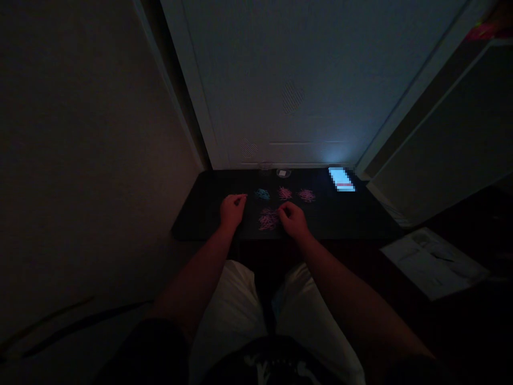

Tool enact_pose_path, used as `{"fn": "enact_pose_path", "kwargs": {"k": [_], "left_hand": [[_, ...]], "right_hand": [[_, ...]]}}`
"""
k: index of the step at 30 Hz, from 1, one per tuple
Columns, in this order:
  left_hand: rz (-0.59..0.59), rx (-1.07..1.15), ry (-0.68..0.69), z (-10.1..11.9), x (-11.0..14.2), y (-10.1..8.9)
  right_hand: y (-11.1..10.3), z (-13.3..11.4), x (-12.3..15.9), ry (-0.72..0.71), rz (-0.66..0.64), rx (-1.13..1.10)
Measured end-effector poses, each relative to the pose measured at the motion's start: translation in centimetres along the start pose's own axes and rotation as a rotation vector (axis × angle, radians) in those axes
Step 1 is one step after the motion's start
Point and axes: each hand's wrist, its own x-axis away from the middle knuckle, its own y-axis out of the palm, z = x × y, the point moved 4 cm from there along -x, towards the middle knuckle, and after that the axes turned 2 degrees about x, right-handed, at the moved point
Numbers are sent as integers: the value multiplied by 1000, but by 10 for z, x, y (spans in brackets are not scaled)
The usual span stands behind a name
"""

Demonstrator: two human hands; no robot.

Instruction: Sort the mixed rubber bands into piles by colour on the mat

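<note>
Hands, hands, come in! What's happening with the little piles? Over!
Left hand left of blue pile. Right hand at right edge of near purple pile. Too dark to tell what they hold. Nothing seen in the way.

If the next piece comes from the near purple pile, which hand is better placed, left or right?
Right, I'd judge: the right hand has its fingertips at the right edge of the near purple pile, while the left hand sits apart, off to its left.

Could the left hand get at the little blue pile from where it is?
Probably yes: the left hand is just to one side of the blue pile, and nothing visible stands between them on the dark table.
</note>
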Motion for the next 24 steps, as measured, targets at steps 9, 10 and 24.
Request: {"fn": "enact_pose_path", "kwargs": {"k": [9, 10, 24], "left_hand": [[-64, -266, 58, -32, -16, -19], [-66, -255, 59, -32, -15, -18], [153, 17, -119, -38, -12, -33]], "right_hand": [[-4, -3, 2, 6, 45, 57], [-9, -2, 3, 12, 69, 71], [-75, 51, -7, 54, -134, 654]]}}
